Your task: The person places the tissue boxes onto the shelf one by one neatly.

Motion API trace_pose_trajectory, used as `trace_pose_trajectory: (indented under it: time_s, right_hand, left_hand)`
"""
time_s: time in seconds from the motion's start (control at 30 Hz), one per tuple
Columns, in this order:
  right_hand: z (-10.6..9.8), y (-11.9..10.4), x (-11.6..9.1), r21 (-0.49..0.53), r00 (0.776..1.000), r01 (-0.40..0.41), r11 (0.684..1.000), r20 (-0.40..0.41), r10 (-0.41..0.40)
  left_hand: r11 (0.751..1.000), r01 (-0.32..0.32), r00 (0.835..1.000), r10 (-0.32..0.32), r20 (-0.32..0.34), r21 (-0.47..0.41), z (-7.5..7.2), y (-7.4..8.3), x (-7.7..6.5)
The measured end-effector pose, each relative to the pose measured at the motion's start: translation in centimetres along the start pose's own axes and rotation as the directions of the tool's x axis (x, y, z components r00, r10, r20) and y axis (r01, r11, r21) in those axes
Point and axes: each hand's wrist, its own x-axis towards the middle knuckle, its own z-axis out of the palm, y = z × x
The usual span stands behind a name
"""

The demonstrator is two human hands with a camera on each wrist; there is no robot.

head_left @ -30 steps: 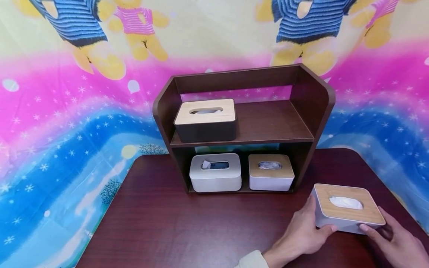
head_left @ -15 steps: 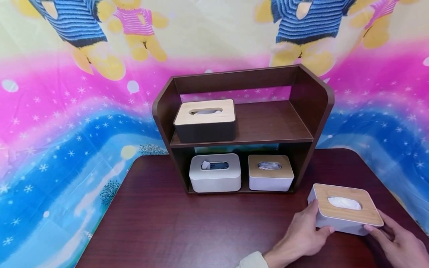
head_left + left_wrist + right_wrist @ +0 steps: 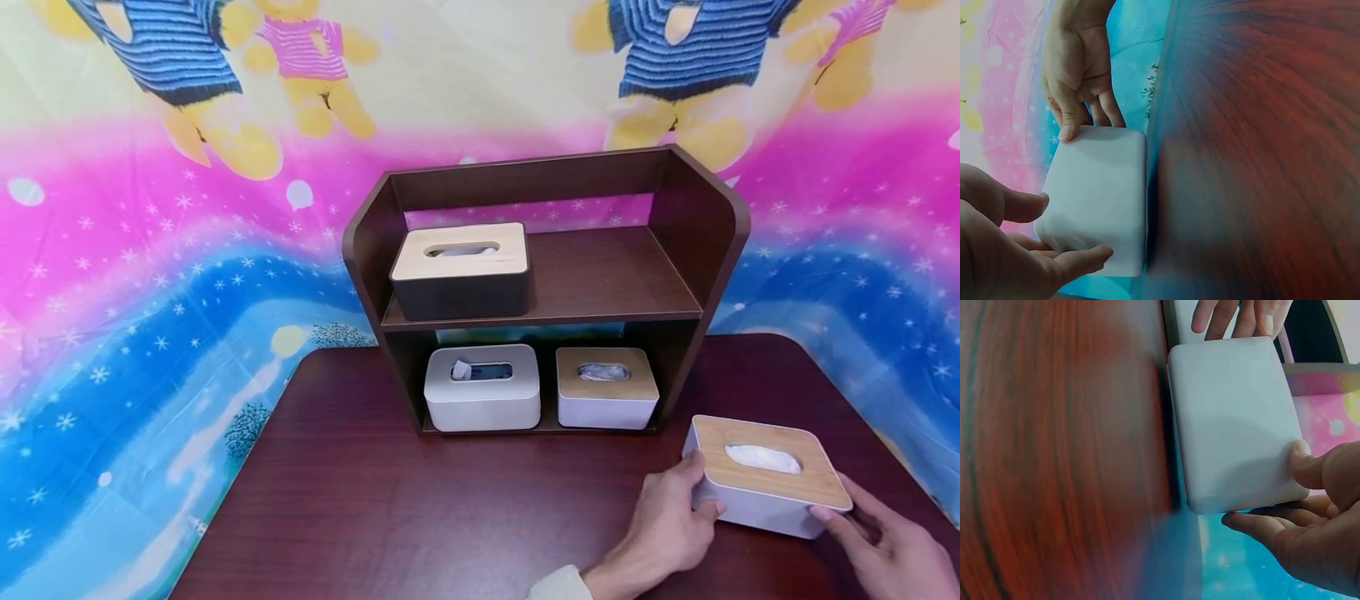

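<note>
A tissue box [image 3: 780, 505] with a light wooden lid and pale sides sits low over the right part of the table, a white tissue showing in its oval slot. My left hand [image 3: 667, 521] grips its left end, thumb on the front side. At the opposite end my right hand [image 3: 892, 542] holds the right front corner, thumb near the lid's edge. The left wrist view shows the pale front of the tissue box [image 3: 1100, 194] between both hands. In the right wrist view, the thumb of the right hand [image 3: 1329, 512] presses that same face.
A dark brown two-tier shelf [image 3: 615, 271] stands at the table's back. Its upper level bears a black tissue box [image 3: 461, 296] with a wooden lid. Below are a whitish tissue box [image 3: 483, 412] and a smaller wooden-lidded one [image 3: 607, 412]. The reddish-brown table [image 3: 420, 508] extends leftward.
The tissue box has shifted slightly left and toward me, with both hands keeping hold of it. The shelf and its boxes stay put.
</note>
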Motion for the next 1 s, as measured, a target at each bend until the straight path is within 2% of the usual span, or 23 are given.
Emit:
trace_pose_trajectory:
  time_s: [0.23,0.37,0.47,0.63,0.73,0.87,1.0]
  right_hand:
    - [-0.1,-1.8,-1.0,0.022,0.999,-0.037,0.999,0.014,0.037]
    - [-0.1,-2.9,-1.4,0.024,0.999,-0.045,0.999,0.024,0.045]
    - [0.0,-3.8,-1.8,0.027,0.999,-0.038,0.999,0.016,0.037]
    - [0.2,-4.9,-2.5,0.028,1.0,0.021,0.999,-0.015,-0.02]
    - [0.4,-5.6,-2.5,0.046,0.999,0.049,0.998,-0.001,-0.049]
    - [0.6,-6.6,-2.5,0.069,0.997,0.072,0.995,0.035,-0.074]
    - [0.8,-7.7,-2.9,0.082,0.989,0.146,0.986,-0.004,-0.146]
  left_hand:
    - [0.998,-0.03,0.998,0.028,-0.05,-0.055,-1.3,-0.5,-0.6]
    - [0.996,-0.028,0.996,0.022,-0.081,-0.08,-2.5,-0.7,-1.0]
    - [0.996,-0.017,0.995,0.008,-0.099,-0.091,-3.3,-0.9,-1.3]
    - [0.991,-0.018,0.993,0.002,-0.118,-0.136,-4.8,-1.5,-2.0]
    - [0.987,-0.027,0.99,0.004,-0.14,-0.161,-5.6,-1.8,-2.4]
    - [0.975,-0.002,0.988,-0.032,-0.152,-0.223,-6.6,-2.1,-2.8]
    - [0.947,0.063,0.985,-0.11,-0.134,-0.314,-7.6,-2.4,-3.1]
